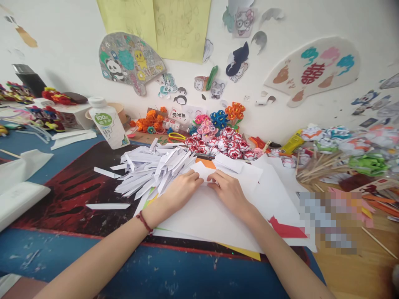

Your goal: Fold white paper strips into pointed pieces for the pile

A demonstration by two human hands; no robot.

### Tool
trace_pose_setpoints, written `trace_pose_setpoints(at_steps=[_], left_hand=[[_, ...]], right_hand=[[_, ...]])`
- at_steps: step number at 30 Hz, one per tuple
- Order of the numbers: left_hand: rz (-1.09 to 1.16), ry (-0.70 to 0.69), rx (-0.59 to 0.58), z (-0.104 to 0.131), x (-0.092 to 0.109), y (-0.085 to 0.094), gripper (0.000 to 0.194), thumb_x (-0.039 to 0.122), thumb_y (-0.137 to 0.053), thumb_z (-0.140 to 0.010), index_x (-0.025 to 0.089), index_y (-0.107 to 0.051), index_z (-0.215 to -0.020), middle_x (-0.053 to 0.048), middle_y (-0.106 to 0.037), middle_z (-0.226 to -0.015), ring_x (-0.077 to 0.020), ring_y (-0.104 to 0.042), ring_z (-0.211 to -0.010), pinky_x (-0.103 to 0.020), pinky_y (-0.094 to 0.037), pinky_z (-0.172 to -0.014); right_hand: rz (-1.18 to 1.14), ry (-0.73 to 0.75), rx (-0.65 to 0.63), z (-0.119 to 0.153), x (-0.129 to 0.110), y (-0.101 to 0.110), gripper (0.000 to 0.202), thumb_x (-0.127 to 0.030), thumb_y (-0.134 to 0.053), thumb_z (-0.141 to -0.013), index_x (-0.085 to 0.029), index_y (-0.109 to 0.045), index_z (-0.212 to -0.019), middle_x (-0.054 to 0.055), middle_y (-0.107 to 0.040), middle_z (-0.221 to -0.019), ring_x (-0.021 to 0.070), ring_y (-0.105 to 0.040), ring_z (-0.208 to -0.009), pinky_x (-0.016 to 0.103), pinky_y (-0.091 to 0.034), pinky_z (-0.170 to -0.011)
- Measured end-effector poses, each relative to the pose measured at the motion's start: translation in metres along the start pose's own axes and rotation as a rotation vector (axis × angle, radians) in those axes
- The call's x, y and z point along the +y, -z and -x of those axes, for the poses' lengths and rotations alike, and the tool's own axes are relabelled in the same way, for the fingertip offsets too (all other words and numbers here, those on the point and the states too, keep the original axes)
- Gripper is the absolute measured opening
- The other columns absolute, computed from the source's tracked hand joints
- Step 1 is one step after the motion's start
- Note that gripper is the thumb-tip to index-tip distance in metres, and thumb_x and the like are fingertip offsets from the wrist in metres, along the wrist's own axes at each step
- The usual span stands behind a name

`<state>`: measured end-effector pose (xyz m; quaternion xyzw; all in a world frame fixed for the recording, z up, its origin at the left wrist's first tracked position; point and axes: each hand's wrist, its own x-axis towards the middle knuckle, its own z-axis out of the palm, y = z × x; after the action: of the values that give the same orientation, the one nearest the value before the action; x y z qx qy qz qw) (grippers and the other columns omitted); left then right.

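Both hands meet over a stack of white paper sheets at the middle of the table. My left hand, with a dark red bracelet on its wrist, has its fingers pinched on the left side of a small white paper piece. The fingers of my right hand are curled together at the right side of the same piece. A small gap separates the two hands. Left of them lies a large heap of folded white paper strips.
A white bottle stands at the back left. Red and white paper flowers line the wall. Wooden sticks and more paper flowers lie right. A white box sits at the left edge.
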<state>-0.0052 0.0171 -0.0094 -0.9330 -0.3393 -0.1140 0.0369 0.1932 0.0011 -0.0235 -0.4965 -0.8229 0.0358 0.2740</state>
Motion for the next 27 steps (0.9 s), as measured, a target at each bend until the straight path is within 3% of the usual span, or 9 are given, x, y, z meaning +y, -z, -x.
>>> trace_pose_setpoints(at_steps=[7,13,19,27], left_hand=[[0.019,0.029,0.015,-0.0011,-0.0013,-0.0020,0.012,0.014,-0.045,-0.092,0.016,-0.057,-0.092,-0.006,-0.058,-0.092,-0.0191,-0.051,-0.089,-0.030,-0.042,-0.073],[-0.074,-0.031,0.004,-0.0010,-0.0007,-0.0019,0.011,0.018,-0.047,-0.092,0.014,-0.056,-0.088,-0.007,-0.059,-0.090,-0.0202,-0.051,-0.086,-0.032,-0.042,-0.068],[-0.121,-0.078,0.000,-0.0019,0.0004,-0.0049,0.011,0.017,-0.049,-0.091,0.013,-0.056,-0.084,-0.007,-0.059,-0.086,-0.0200,-0.053,-0.083,-0.032,-0.042,-0.067],[-0.184,-0.145,-0.019,-0.0020,0.0017,0.0009,0.007,0.013,-0.052,-0.089,0.012,-0.055,-0.083,-0.007,-0.059,-0.082,-0.0202,-0.054,-0.076,-0.032,-0.042,-0.062]], right_hand=[[-0.044,-0.107,0.031,-0.0011,0.0031,-0.0044,0.013,-0.015,-0.062,-0.083,-0.023,-0.062,-0.094,0.001,-0.063,-0.086,0.0170,-0.059,-0.074,0.027,-0.041,-0.066],[0.046,-0.011,0.009,-0.0003,0.0019,-0.0018,0.021,-0.016,-0.058,-0.087,-0.025,-0.064,-0.105,0.002,-0.064,-0.098,0.0166,-0.060,-0.083,0.026,-0.041,-0.068],[0.233,0.093,-0.001,0.0023,0.0045,-0.0051,0.022,-0.015,-0.050,-0.092,-0.024,-0.070,-0.095,0.001,-0.064,-0.085,0.0153,-0.058,-0.080,0.026,-0.037,-0.066],[0.329,0.141,0.008,0.0022,0.0027,-0.0067,0.020,-0.013,-0.047,-0.093,-0.015,-0.063,-0.081,0.002,-0.062,-0.079,0.0147,-0.056,-0.076,0.026,-0.035,-0.065]])
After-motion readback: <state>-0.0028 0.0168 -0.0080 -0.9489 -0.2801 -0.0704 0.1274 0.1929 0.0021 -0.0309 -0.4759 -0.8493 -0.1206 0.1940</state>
